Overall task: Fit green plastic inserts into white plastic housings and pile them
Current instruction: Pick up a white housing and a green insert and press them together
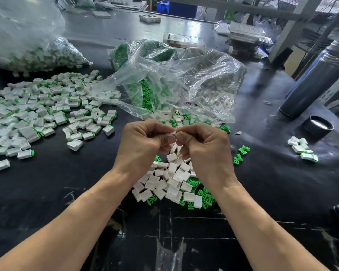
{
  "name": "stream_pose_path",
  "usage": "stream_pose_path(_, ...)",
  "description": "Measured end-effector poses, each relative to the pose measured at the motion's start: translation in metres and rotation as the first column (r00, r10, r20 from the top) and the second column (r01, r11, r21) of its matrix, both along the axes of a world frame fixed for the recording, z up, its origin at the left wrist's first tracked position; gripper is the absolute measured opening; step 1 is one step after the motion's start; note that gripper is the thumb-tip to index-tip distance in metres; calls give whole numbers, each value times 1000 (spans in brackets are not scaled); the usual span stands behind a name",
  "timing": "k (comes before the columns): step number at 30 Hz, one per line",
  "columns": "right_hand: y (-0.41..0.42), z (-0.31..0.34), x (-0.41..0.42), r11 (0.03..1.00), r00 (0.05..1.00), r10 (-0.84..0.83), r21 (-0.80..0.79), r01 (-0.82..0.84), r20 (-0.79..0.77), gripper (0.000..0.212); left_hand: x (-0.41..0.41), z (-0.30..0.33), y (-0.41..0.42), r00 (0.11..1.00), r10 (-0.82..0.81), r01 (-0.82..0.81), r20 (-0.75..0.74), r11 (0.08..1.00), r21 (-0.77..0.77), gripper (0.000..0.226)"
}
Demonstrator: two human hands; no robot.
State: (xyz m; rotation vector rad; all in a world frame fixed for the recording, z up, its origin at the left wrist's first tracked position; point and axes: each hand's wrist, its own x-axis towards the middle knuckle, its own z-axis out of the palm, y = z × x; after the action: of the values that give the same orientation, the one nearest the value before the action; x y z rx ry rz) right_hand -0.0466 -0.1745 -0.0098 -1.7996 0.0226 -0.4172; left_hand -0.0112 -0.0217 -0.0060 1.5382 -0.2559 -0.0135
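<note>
The fingertips of the left hand and right hand are curled tight and pressed together over a small part almost wholly hidden between them, so I cannot tell whether it is a housing, an insert or both; the close grip suits pushing one piece into another. Directly below lies the loose heap of square white plastic housings mixed with bright green plastic inserts, within easy reach. The finished white-and-green assemblies spread on the black table to the left, apart from the crumpled clear plastic supply bag beyond.
</note>
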Motion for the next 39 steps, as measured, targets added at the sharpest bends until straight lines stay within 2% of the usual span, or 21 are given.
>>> stream_pose_path(2,-3,3,1,995,999,33,95,-33,-3,25,1,1,-2,1000,-15,15,1,999,-40,13)
stream_pose_path(4,-6,8,0,983,998,55,173,-54,1,18,1,1,-4,999,-33,34,24,997,-64,12)
stream_pose_path(7,-5,9,0,975,996,58,219,-42,-69,43,-1,-1,-7,999,-48,48,6,996,-74,12)
stream_pose_path(11,2,6,-2,980,973,96,193,-55,-211,74,-3,-3,-12,996,-91,92,22,995,-44,7)
stream_pose_path(13,7,7,-2,963,965,113,264,-48,-236,76,-5,-3,-14,992,-127,128,11,989,-78,7)
stream_pose_path(17,12,9,-1,912,955,137,410,-18,-262,66,-9,-1,-18,980,-197,189,-28,965,-180,6)
stream_pose_path(24,16,14,-4,945,969,96,326,-18,-226,72,-11,-3,-20,969,-239,222,-58,952,-211,6)
stream_pose_path(31,15,11,0,944,968,141,324,-68,-207,70,-11,-2,-19,973,-227,214,-52,960,-182,8)
stream_pose_path(39,23,9,5,986,977,-104,111,126,-186,49,-9,-6,-21,979,-201,189,-40,963,-192,14)
